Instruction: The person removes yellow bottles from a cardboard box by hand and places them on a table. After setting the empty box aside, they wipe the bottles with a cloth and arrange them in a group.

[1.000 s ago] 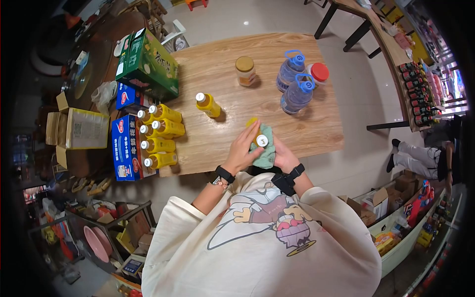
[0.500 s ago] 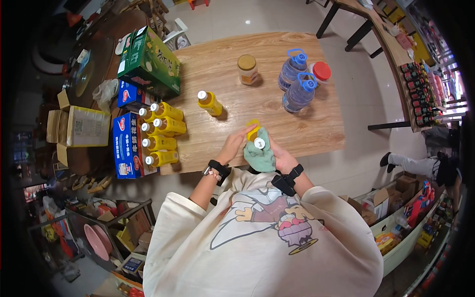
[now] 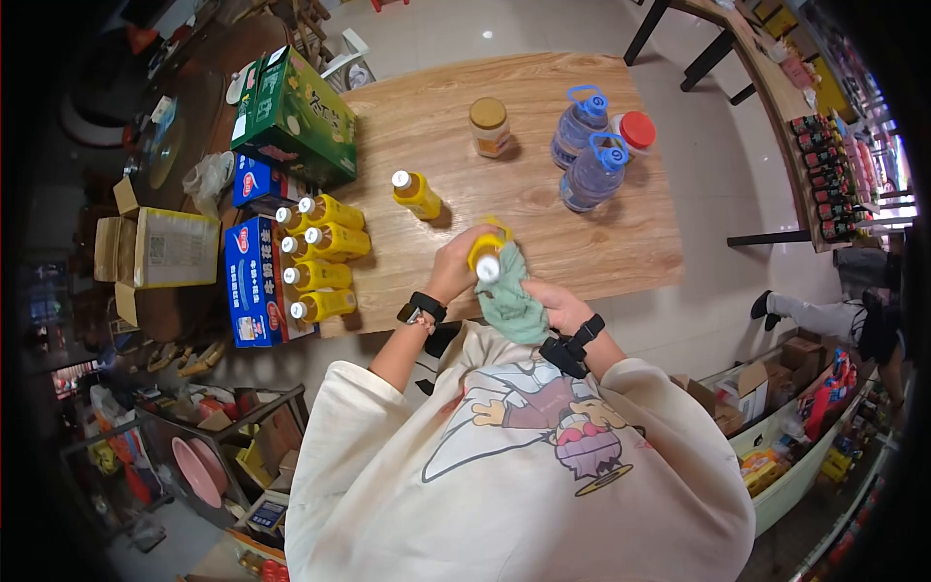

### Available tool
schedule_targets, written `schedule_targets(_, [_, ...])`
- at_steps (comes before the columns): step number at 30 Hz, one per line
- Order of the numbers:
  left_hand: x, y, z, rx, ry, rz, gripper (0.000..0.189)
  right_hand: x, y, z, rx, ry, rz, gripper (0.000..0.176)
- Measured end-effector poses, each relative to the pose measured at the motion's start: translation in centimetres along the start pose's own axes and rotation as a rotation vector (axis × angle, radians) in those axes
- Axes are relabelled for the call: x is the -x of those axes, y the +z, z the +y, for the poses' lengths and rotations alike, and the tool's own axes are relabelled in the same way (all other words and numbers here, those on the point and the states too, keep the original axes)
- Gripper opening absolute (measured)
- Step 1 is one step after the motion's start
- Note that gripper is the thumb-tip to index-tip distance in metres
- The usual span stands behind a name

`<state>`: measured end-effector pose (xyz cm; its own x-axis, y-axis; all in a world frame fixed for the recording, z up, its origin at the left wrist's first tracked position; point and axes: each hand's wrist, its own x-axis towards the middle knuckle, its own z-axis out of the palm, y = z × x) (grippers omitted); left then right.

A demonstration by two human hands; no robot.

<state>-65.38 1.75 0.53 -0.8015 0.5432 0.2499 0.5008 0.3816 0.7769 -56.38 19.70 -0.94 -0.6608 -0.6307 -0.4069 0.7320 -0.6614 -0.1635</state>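
Observation:
My left hand point(image 3: 458, 264) grips a yellow bottle point(image 3: 493, 236) with a white cap, tilted so the cap points toward me. In my right hand point(image 3: 558, 303) is a green cloth point(image 3: 514, 299), pressed against the bottle's right side near the cap. Both hands are just above the table's near edge. A similar yellow bottle point(image 3: 419, 197) stands alone on the table beyond my left hand. To the left, several more yellow bottles point(image 3: 335, 241) with white caps are grouped together.
On the wooden table point(image 3: 417, 107) are a jar with a tan lid point(image 3: 490, 129), two large water bottles point(image 3: 593, 177) and a red-lidded jar point(image 3: 636, 131). A green carton point(image 3: 310, 116) and a blue carton point(image 3: 254, 281) line the left edge. Another person's leg point(image 3: 815, 315) shows at right.
The bottle has shifted slightly left, its cap now clear of the cloth. My right hand has moved a little right and the cloth hangs lower. The view has shifted slightly.

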Motion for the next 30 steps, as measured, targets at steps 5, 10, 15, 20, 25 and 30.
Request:
schedule_targets(5, [1.3, 0.5, -3.1, 0.146, -0.295, 0.17, 0.054, 0.7, 2.6, -1.3, 0.137, -0.041, 0.04, 0.035])
schedule_targets(10, [2.3, -1.5, -7.8, 0.154, -0.399, 0.289, 0.068, 2.9, -0.5, -1.8, -0.077, -0.285, -0.05, 0.049])
schedule_targets(15, [2.7, -2.8, -10.2, 0.083, -0.513, 0.406, 0.07, 2.8, 0.9, -2.5, -0.127, -0.447, 0.073, 0.075])
schedule_targets(20, [3.1, -1.9, -12.1, 0.288, -0.516, 0.447, 0.069, 2.1, 3.4, -3.6, -0.279, -0.449, -0.056, 0.082])
schedule_targets(25, [5.1, -2.6, -9.1, 0.272, -0.559, 0.476, 0.082, 1.4, 4.6, -4.3, -0.215, -0.445, -0.087, 0.085])
schedule_targets(30, [16.0, -2.1, -12.5, -0.037, -1.01, 1.175, 0.075, 0.5, 4.7, -4.9, -0.308, -0.369, -0.133, 0.089])
